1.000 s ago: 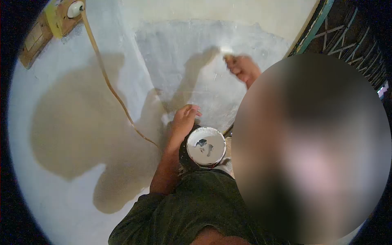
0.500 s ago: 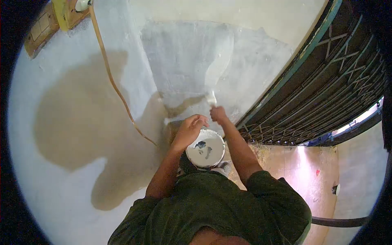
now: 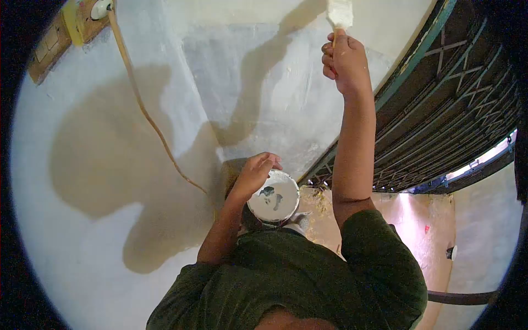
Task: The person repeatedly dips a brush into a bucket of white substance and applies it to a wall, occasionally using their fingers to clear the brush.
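Note:
My right hand (image 3: 347, 60) is raised at arm's length and closed round the handle of a paintbrush (image 3: 340, 14). White paint coats the bristles, which point up against the upper wall (image 3: 242, 12). At my waist is a bucket of white paint (image 3: 283, 206) with dark grey patches on the paint's surface. My left hand (image 3: 257, 175) is at the bucket's upper left rim, its fingers curled there; the exact grip is partly hidden.
A folding metal gate (image 3: 434, 115) runs along the right side. On the left wall, a brown cable (image 3: 140, 102) hangs from a plug (image 3: 101, 9) beside a switch board (image 3: 49, 47). Tiled floor (image 3: 385, 220) shows at lower right.
My right hand has swept the paintbrush upward and to the right, from the lower grey area to the upper wall. My left hand has stayed at the bucket.

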Demonstrator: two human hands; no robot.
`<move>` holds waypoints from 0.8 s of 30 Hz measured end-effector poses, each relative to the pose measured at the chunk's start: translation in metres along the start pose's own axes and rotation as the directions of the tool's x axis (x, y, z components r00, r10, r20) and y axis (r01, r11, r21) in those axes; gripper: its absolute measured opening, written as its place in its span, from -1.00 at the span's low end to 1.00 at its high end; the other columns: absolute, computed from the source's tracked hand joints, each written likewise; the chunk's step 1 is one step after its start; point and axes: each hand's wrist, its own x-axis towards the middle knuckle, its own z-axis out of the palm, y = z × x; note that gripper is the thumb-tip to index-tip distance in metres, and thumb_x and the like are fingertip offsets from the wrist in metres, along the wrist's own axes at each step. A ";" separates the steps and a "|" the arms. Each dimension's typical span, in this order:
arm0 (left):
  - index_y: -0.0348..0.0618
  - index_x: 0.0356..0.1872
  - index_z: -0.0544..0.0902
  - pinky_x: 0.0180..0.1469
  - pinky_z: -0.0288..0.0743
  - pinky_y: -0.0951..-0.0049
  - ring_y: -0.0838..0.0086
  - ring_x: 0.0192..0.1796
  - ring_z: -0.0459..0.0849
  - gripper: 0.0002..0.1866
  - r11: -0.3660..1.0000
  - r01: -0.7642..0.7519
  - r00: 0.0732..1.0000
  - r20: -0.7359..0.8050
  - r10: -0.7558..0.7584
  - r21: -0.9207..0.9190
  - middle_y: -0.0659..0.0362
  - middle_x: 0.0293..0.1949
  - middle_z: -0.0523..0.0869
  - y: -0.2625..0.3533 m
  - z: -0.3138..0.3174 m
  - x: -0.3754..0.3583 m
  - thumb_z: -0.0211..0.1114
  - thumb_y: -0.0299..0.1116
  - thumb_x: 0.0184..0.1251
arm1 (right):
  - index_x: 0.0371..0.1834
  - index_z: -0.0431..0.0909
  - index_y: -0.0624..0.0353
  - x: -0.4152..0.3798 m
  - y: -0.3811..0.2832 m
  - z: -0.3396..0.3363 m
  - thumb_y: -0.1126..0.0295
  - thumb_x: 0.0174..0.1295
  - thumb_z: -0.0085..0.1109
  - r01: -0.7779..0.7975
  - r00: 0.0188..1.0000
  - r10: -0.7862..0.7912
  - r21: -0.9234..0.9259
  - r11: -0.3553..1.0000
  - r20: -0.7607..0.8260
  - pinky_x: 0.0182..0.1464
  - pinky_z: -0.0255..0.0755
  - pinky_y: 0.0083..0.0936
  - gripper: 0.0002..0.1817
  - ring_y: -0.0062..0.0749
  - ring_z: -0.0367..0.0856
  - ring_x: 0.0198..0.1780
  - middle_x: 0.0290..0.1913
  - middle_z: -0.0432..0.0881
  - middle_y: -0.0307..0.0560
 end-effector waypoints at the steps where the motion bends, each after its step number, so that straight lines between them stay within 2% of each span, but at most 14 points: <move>1: -0.20 -0.18 0.57 -0.21 0.39 0.50 0.52 -0.22 0.59 -0.68 0.999 0.000 1.000 0.004 -0.001 0.036 0.16 -0.31 0.67 0.004 0.001 -0.001 -0.05 -0.19 0.39 | -0.36 0.41 0.26 0.000 0.010 -0.002 0.23 0.34 -0.18 -0.001 1.000 0.001 0.002 1.000 0.000 -0.73 0.07 -0.70 -0.70 -0.61 0.18 -0.71 -0.63 0.31 -0.29; 3: -0.20 -0.17 0.57 -0.21 0.39 0.49 0.51 -0.21 0.59 -0.68 1.000 -0.012 1.000 0.007 0.012 0.025 0.16 -0.31 0.67 0.002 0.002 -0.001 -0.06 -0.19 0.39 | -0.41 0.39 0.24 0.004 0.061 -0.014 0.18 0.37 -0.21 -0.136 0.990 0.121 -0.249 0.959 -0.076 -0.71 0.16 -0.59 -0.65 -0.51 0.30 -0.72 -0.64 0.38 -0.21; 6: -0.20 -0.18 0.56 -0.21 0.39 0.49 0.51 -0.20 0.60 -0.68 1.000 -0.023 1.000 0.015 0.023 0.004 0.17 -0.31 0.67 -0.008 0.001 0.000 -0.07 -0.20 0.40 | -0.43 0.35 0.27 0.001 0.221 -0.045 0.41 0.17 -0.09 -0.018 0.982 -0.099 -0.598 0.802 -0.162 -0.60 0.34 -0.30 -0.86 -0.22 0.47 -0.60 -0.57 0.43 0.04; 8: -0.21 -0.18 0.56 -0.21 0.39 0.48 0.51 -0.19 0.60 -0.68 1.000 -0.022 1.000 0.017 0.023 -0.006 0.17 -0.31 0.67 -0.011 -0.001 -0.001 -0.07 -0.20 0.40 | -0.44 0.36 0.29 -0.039 0.279 -0.052 0.51 -0.03 -0.01 -0.236 0.965 0.136 -0.521 0.820 -0.224 -0.42 0.41 -0.23 -0.90 -0.04 0.47 -0.52 -0.53 0.42 0.13; 9: -0.21 -0.18 0.56 -0.21 0.39 0.48 0.52 -0.18 0.61 -0.68 1.000 -0.029 0.999 0.026 0.029 -0.003 0.17 -0.31 0.67 -0.011 -0.003 -0.002 -0.07 -0.20 0.39 | -0.43 0.37 0.29 -0.056 0.321 -0.065 0.52 0.01 -0.07 0.015 0.986 -0.142 -0.804 0.594 -0.087 -0.42 0.42 -0.24 -0.92 -0.04 0.49 -0.52 -0.54 0.44 0.11; 10: -0.21 -0.18 0.56 -0.21 0.39 0.48 0.52 -0.18 0.61 -0.68 0.999 -0.034 0.999 0.035 0.034 0.002 0.17 -0.31 0.67 -0.012 -0.004 -0.003 -0.07 -0.20 0.38 | -0.52 0.38 0.25 -0.062 0.363 -0.075 0.52 0.02 -0.07 -0.306 0.952 0.210 -0.655 0.691 -0.223 -0.45 0.44 -0.26 -0.95 -0.15 0.52 -0.52 -0.56 0.50 0.07; 11: -0.21 -0.18 0.56 -0.21 0.39 0.48 0.52 -0.18 0.61 -0.68 1.000 -0.031 0.999 0.035 0.031 0.004 0.17 -0.31 0.67 -0.010 -0.005 -0.005 -0.07 -0.20 0.38 | -0.52 0.38 0.25 -0.069 0.368 -0.080 0.52 0.02 -0.07 -0.308 0.951 0.213 -0.652 0.692 -0.224 -0.45 0.44 -0.26 -0.95 -0.15 0.52 -0.52 -0.56 0.50 0.07; 12: -0.20 -0.18 0.56 -0.21 0.39 0.48 0.52 -0.18 0.61 -0.68 1.000 -0.018 0.999 0.036 0.018 0.008 0.17 -0.31 0.68 -0.007 -0.005 -0.006 -0.06 -0.20 0.38 | -0.56 0.41 0.23 -0.076 0.369 -0.087 0.51 0.02 -0.04 -0.444 0.861 0.506 -0.543 0.713 -0.040 -0.51 0.42 -0.27 -0.93 -0.22 0.51 -0.57 -0.58 0.52 0.04; 13: -0.20 -0.18 0.56 -0.20 0.39 0.48 0.52 -0.18 0.61 -0.69 1.000 -0.006 0.999 0.036 0.006 0.012 0.18 -0.31 0.68 -0.005 -0.005 -0.007 -0.06 -0.20 0.37 | -0.61 0.44 0.21 -0.079 0.369 -0.094 0.49 0.02 -0.01 -0.586 0.676 0.713 -0.452 0.672 0.184 -0.56 0.41 -0.28 -0.90 -0.29 0.50 -0.62 -0.61 0.55 0.01; 16: -0.19 -0.18 0.56 -0.20 0.40 0.48 0.52 -0.18 0.61 -0.68 1.000 0.000 0.999 0.049 0.000 0.007 0.18 -0.31 0.68 -0.006 -0.006 -0.007 -0.05 -0.18 0.36 | -0.65 0.49 0.18 -0.039 0.353 -0.118 0.41 0.03 0.03 -0.653 0.674 0.716 -0.307 0.693 0.182 -0.73 0.28 -0.37 -0.84 -0.42 0.41 -0.74 -0.67 0.54 -0.06; 17: -0.19 -0.18 0.56 -0.20 0.40 0.48 0.52 -0.18 0.61 -0.68 1.000 -0.002 0.998 0.055 0.001 0.009 0.18 -0.31 0.68 -0.007 -0.006 -0.006 -0.05 -0.18 0.36 | -0.62 0.50 0.22 -0.031 0.306 -0.109 0.51 -0.13 0.08 -0.473 0.863 0.490 -0.142 0.870 0.122 -0.83 0.05 -0.61 -0.97 -0.43 0.33 -0.81 -0.78 0.37 -0.11; 18: -0.19 -0.18 0.56 -0.20 0.40 0.48 0.52 -0.19 0.61 -0.68 1.000 0.007 0.998 0.055 -0.007 0.010 0.19 -0.31 0.68 -0.008 -0.005 -0.005 -0.05 -0.17 0.37 | -0.70 0.44 0.17 -0.002 0.254 -0.110 0.46 -0.07 0.03 -0.461 0.832 0.530 -0.327 0.825 0.163 -0.86 -0.01 -0.58 -0.89 -0.50 0.21 -0.87 -0.83 0.30 -0.19; 21: -0.18 -0.18 0.57 -0.20 0.40 0.47 0.52 -0.19 0.61 -0.67 1.000 -0.008 0.997 0.071 0.006 0.026 0.20 -0.30 0.68 -0.007 -0.002 -0.003 -0.06 -0.15 0.38 | -0.64 0.35 0.10 0.053 0.114 -0.104 0.32 0.17 -0.09 -0.504 0.741 0.543 -0.207 0.838 0.394 -0.91 -0.17 -0.72 -0.76 -0.71 0.01 -0.90 -0.81 0.24 -0.38; 24: -0.18 -0.18 0.57 -0.21 0.41 0.46 0.52 -0.18 0.61 -0.66 0.999 -0.017 0.996 0.088 0.013 0.038 0.20 -0.30 0.67 0.001 0.005 -0.004 -0.07 -0.15 0.39 | -0.51 0.39 0.14 0.023 0.018 -0.060 0.31 0.24 -0.16 -0.313 0.890 0.330 -0.105 0.944 0.316 -0.91 -0.15 -0.72 -0.77 -0.72 0.02 -0.90 -0.76 0.27 -0.37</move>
